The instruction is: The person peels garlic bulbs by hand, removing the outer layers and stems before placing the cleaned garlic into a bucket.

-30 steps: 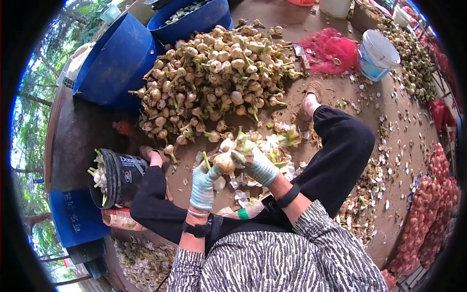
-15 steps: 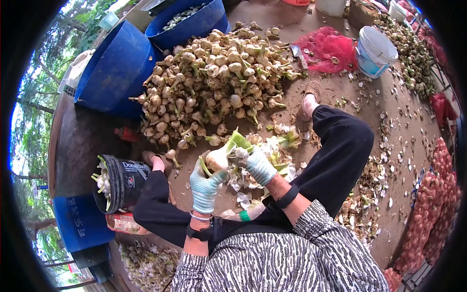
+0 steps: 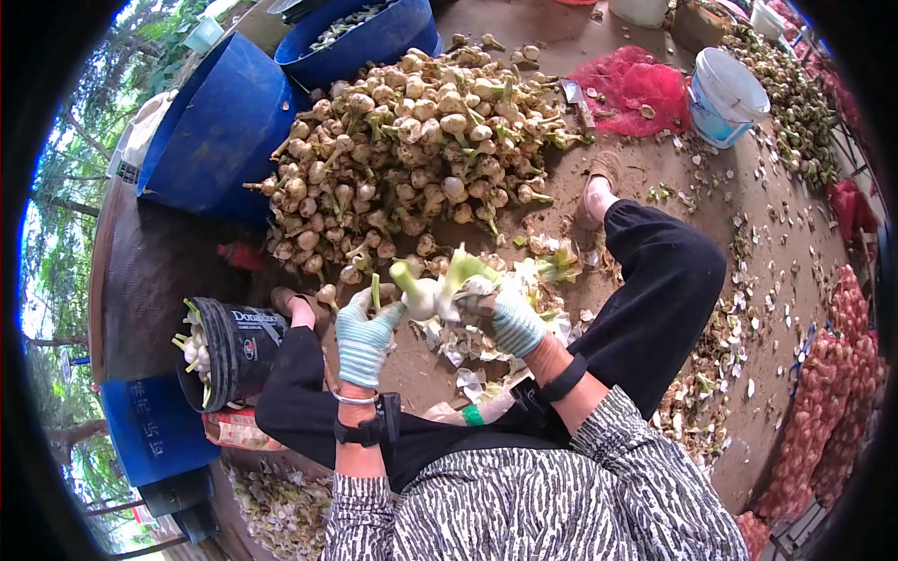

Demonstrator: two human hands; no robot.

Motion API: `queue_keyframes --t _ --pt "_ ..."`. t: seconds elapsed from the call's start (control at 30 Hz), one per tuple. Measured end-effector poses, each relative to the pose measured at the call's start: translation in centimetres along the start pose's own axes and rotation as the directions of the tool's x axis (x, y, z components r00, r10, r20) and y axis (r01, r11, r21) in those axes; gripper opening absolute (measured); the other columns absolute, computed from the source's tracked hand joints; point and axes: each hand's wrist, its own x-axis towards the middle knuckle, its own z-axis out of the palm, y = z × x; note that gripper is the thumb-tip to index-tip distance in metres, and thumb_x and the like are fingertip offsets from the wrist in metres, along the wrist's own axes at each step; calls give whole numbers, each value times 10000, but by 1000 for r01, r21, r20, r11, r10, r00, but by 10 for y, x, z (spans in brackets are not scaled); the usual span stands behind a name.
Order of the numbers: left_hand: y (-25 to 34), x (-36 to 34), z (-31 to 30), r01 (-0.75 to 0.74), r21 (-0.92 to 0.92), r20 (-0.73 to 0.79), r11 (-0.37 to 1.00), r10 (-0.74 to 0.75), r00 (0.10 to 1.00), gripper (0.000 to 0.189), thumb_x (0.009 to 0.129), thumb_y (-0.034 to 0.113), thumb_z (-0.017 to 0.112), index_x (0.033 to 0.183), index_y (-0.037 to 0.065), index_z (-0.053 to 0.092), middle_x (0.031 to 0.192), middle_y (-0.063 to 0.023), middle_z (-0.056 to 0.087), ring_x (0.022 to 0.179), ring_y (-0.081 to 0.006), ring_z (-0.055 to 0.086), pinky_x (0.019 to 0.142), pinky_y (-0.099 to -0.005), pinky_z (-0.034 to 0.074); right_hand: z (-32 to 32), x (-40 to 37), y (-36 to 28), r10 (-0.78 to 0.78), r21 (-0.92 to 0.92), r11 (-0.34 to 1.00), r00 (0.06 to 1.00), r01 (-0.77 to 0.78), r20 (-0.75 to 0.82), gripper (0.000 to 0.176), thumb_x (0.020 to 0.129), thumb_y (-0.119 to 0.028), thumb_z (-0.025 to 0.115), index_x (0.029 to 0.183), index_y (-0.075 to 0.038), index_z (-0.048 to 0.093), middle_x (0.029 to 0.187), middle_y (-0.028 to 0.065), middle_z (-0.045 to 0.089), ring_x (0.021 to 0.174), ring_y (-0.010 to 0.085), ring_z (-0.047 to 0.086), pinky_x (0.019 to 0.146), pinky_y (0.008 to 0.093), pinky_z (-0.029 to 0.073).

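A pale garlic bulb point(image 3: 423, 299) with a thick green stem is between my two gloved hands, above the floor. My left hand point(image 3: 363, 344), in a striped glove, is closed, its thumb and fingertips at the left side of the bulb. A second green stem point(image 3: 376, 292) sticks up out of that same hand; its lower end is hidden. On the other side my right hand point(image 3: 513, 323) is closed on the bulb's peeled-back outer leaves point(image 3: 461, 271). Scraps of garlic skin point(image 3: 454, 344) lie on the floor below.
A big heap of garlic point(image 3: 402, 159) lies ahead. Left are blue tubs point(image 3: 220, 122) and a black bucket point(image 3: 248, 351) with trimmed garlic. A white bucket point(image 3: 725, 98), red netting point(image 3: 636, 93) and filled net bags point(image 3: 814, 411) stand or lie to the right.
My left hand has shifted left and down, uncovering more of the bulb. Leaves have been pulled back from the bulb, and its white surface and stem now show.
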Motion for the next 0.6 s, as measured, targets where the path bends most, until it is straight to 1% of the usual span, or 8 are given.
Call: queue_keyframes --t 0.03,0.13,0.2,0.27,0.3,0.4,0.5,0.6 --pt "0 0 2 5 -2 2 1000 -5 1000 251 738 157 677 923 1 611 673 -9 582 563 -76 512 525 -232 438 2 1 0 4 -1 1000 1000 -4 -4 225 844 -171 534 1007 -16 546 810 -6 578 719 74 527 660 213 453" --pt "-2 1 8 -107 162 37 981 102 994 234 709 143 694 873 -3 615 657 -21 594 553 -73 515 521 -232 433 4 8 13 -9 -514 857 999 -15 -44 262 810 -227 585 951 -7 595 754 13 602 688 69 513 642 233 436" --pt "-13 9 16 68 76 58 995 -72 996 220 702 150 696 839 -4 620 660 -30 606 533 -74 512 511 -229 428 -1 12 25 90 -694 712 994 -108 -63 297 788 -222 606 1001 -16 585 752 21 611 668 76 518 644 239 445" --pt "-28 16 16 92 68 94 993 -98 991 187 709 153 689 796 -1 627 657 -21 604 529 -71 510 500 -222 420 -2 12 38 -81 -679 726 994 109 73 257 780 -204 603 970 -31 594 725 18 610 629 75 521 604 234 443" --pt "-30 14 17 117 -64 118 991 -109 987 174 709 150 688 787 4 632 655 -13 601 531 -66 509 493 -214 411 -1 10 25 123 -608 788 992 -98 0 186 782 -157 584 937 -54 600 742 24 618 618 73 532 580 227 439" --pt "-28 2 6 208 -456 144 865 -159 977 118 752 105 648 802 -1 639 657 -5 596 536 -65 521 480 -191 401 -35 18 15 28 -221 974 992 -55 -124 158 782 -88 571 927 -28 582 804 47 620 659 95 585 600 221 481" --pt "-7 -10 3 283 -603 236 746 -172 957 167 765 134 647 850 -7 622 726 -49 610 606 -111 565 546 -226 456 -36 30 11 66 -228 963 948 -141 -310 167 771 -75 587 933 -38 571 809 28 616 654 117 602 568 255 514" --pt "3 -4 2 164 -945 108 282 -203 973 316 771 284 645 968 49 574 850 -76 624 763 -220 610 633 -344 527 -28 20 0 66 20 998 968 -63 -242 166 788 -63 559 954 -61 562 813 23 612 652 107 602 552 242 510"
